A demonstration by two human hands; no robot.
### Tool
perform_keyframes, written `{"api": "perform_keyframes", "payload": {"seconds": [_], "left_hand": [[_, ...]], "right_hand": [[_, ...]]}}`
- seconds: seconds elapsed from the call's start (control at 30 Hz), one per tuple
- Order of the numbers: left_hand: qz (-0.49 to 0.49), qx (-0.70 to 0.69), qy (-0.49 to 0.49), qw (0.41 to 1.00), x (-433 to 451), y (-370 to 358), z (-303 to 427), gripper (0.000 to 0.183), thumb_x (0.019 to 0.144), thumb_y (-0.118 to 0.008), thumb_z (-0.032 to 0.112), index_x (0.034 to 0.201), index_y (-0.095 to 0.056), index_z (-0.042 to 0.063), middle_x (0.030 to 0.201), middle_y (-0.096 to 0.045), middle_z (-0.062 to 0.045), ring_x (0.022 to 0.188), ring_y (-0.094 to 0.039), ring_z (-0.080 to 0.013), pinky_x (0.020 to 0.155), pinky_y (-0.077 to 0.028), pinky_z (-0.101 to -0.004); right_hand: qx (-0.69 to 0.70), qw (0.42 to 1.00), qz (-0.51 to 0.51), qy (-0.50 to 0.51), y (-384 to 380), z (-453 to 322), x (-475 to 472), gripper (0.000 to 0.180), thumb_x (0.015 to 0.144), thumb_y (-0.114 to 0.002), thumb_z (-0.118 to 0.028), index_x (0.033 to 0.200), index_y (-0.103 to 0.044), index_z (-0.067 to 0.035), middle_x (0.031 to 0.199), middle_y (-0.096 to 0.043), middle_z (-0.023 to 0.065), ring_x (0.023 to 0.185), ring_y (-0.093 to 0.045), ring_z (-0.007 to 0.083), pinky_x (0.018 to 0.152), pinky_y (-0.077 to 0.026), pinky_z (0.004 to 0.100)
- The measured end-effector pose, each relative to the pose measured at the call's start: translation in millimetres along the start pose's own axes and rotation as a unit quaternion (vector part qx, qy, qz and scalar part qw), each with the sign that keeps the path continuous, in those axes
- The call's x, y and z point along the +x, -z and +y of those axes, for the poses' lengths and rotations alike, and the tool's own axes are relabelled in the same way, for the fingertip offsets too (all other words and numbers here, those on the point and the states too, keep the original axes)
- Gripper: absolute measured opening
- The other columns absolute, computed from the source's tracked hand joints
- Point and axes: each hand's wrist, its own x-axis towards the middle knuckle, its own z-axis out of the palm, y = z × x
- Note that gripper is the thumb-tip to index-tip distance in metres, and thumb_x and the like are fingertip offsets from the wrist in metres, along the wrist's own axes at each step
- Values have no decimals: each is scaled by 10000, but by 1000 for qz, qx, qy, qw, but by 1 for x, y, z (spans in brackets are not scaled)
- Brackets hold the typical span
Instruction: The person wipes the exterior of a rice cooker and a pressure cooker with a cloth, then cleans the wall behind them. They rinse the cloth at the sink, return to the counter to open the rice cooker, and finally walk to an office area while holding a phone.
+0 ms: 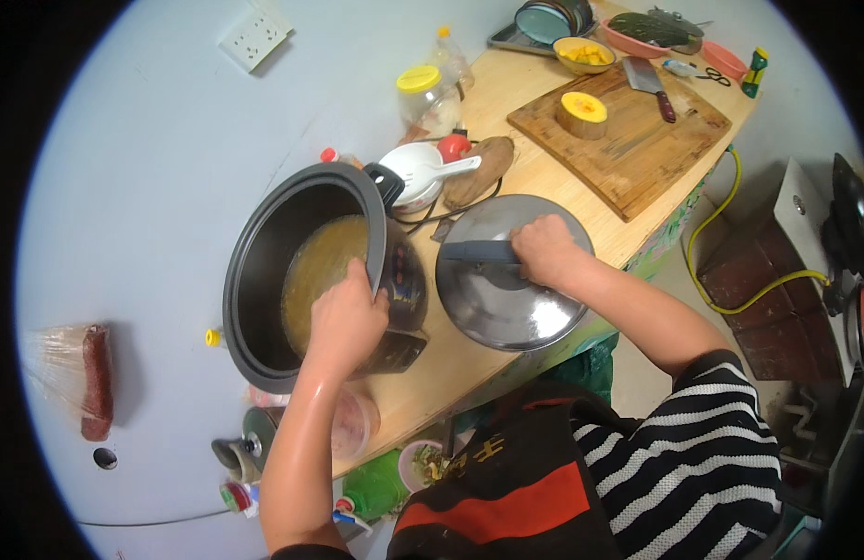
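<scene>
My left hand (349, 315) grips the near rim of a large dark electric cooker pot (236, 280), which stands uncovered. Yellowish-brown liquid (323, 259) lies in the bottom of its bowl. My right hand (546, 250) is closed around the grey handle of a round metal lid (537, 308). The lid is to the right of the pot, over the table's front edge. Whether it rests on the table I cannot tell. Behind the pot, a white slotted spoon (446, 168) lies across a white bowl (404, 157).
A wooden cutting board (614, 154) holds a cut pumpkin piece (582, 115) and a cleaver (645, 77). A brown tuber (481, 168), a tomato (454, 147) and a black cord are near the pot. A plastic tub (355, 423) sits at the near left, and a yellow hose (694, 245) hangs at right.
</scene>
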Motion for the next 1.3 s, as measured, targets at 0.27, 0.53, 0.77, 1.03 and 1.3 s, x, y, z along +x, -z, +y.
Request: {"api": "perform_keyframes", "payload": {"seconds": [0.27,0.53,0.77,1.03,1.3], "left_hand": [[-29,-10,22,999,-4,6,0,289,887,-571,205,1024,-477,-32,829,-652,-287,814,-625,-472,774,-468,-541],[-41,-33,49,997,-1,4,4,298,868,-609,208,1015,-468,-10,818,-634,-290,843,-605,-478,764,-457,-531],[-42,-58,78,994,-3,7,6,278,865,-604,210,997,-482,-3,747,-619,-280,793,-603,-472,721,-448,-540],[-52,-24,102,993,-4,5,8,308,848,-643,180,1037,-484,-4,751,-622,-286,789,-607,-479,711,-465,-532],[-56,-33,89,994,-4,8,7,322,835,-671,133,1044,-479,-18,781,-617,-294,822,-591,-493,707,-461,-525]], "right_hand": [[53,996,-58,-47,66,64,-45,272,645,-732,-288,812,-739,-73,793,-701,140,788,-688,301,694,-525,400],[35,951,173,-253,82,196,0,338,689,-724,-316,921,-710,-71,839,-700,163,808,-688,328,712,-540,431],[51,937,71,-339,29,264,79,496,772,-746,-423,1075,-660,-41,1063,-689,156,1002,-664,292,828,-534,417],[710,680,118,-138,-8,38,102,374,935,-558,-366,1097,-496,-35,928,-608,150,877,-601,233,845,-484,368],[767,579,277,-11,-40,-153,99,340,963,-500,-210,1259,-488,-42,1189,-541,168,1069,-545,287,973,-414,368]]}}
